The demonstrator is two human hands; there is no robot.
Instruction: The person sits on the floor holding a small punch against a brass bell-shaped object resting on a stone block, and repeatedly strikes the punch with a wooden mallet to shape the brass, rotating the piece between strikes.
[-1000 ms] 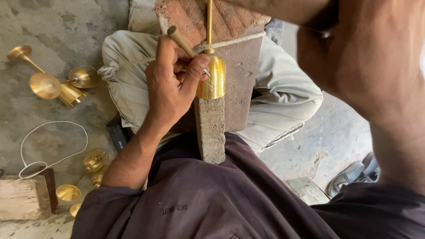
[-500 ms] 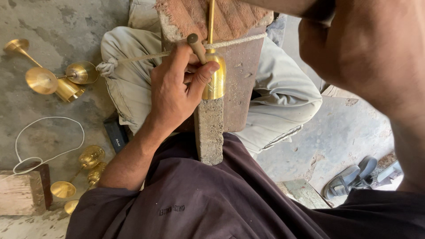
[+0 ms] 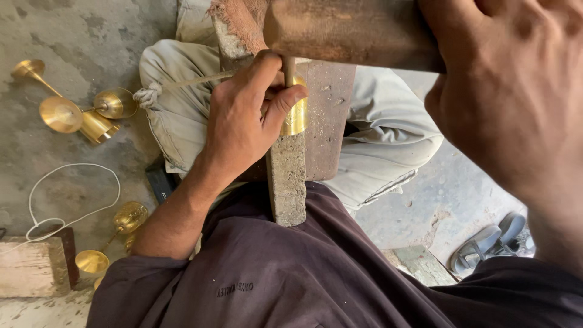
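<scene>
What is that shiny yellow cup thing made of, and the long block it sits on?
The cup under the left hand looks like polished brass: golden and mirror-bright. The block looks like rough stone or concrete, grey, grainy and matte, though it could be worn metal.

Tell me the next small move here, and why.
Probably bring the wooden mallet in the right hand down onto the thin punch. The left hand pinches that punch upright on the brass cup, which sits on the block.
</scene>
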